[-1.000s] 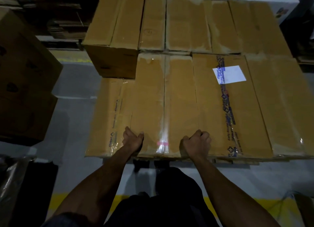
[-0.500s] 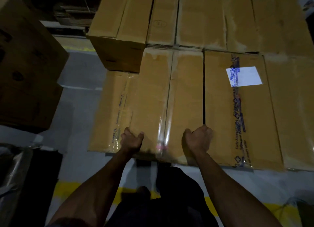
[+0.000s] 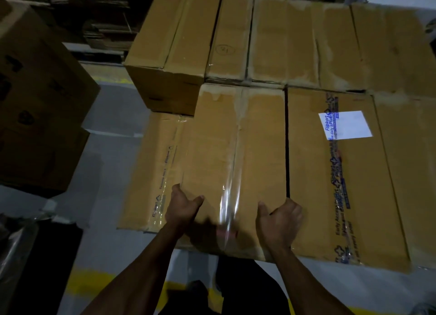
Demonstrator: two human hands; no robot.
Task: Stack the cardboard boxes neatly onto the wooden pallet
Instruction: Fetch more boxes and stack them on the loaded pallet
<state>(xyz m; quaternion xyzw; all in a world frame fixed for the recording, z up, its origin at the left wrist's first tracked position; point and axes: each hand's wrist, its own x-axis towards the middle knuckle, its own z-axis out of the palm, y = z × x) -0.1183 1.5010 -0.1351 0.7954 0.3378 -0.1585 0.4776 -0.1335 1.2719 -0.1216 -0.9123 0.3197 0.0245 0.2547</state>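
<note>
A long brown cardboard box (image 3: pixel 236 154) with clear tape down its middle lies in the front row of the stack. My left hand (image 3: pixel 182 206) grips its near left corner and my right hand (image 3: pixel 279 218) grips its near right corner. A lower box (image 3: pixel 153 173) sits under its left side. To the right lies a box with a white label (image 3: pixel 339 173), a dark gap between them. A back row of boxes (image 3: pixel 295 43) stands behind. The pallet is hidden under the boxes.
A tall stack of dark cardboard boxes (image 3: pixel 40 102) stands at the left on the grey floor. A yellow floor line (image 3: pixel 94 281) runs near my feet. Plastic wrap (image 3: pixel 16 255) lies at the lower left. Flattened cardboard is piled in the far background.
The held box's near end has come toward me and risen, and a dark gap has opened between it and the labelled box. Both hands stay on its near corners.
</note>
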